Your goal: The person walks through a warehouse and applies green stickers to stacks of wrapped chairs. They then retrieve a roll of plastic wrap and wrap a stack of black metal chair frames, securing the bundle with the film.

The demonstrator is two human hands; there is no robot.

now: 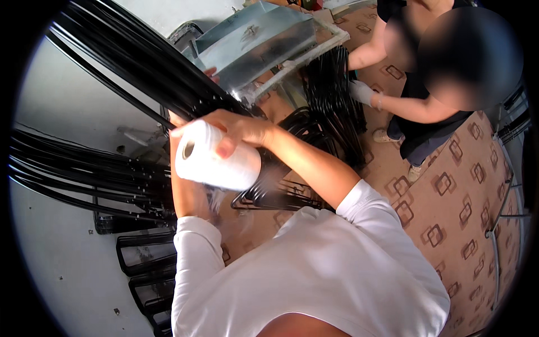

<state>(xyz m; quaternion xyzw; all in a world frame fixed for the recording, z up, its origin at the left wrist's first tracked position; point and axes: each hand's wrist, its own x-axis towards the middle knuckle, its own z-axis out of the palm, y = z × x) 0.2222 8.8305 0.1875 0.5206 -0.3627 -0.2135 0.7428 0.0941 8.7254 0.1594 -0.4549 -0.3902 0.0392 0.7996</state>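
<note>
My right hand is wrapped round a white roll of plastic wrapping film, with the hole of its core facing left. Below the roll, a blurred stretch of clear film hangs near my left forearm. A thick bundle of long black tubes slants in from the upper left and ends by my hands. My left hand is at the underside of this bundle, mostly hidden by the roll and the tubes. Fingertips showing on the bundle's far side appear to be its own, gripping the tubes.
A second black tube bundle lies lower left, above black frames. Beyond my hands stands a shiny metal box on a pale frame. A co-worker's gloved hand touches hanging black wire pieces over the patterned floor.
</note>
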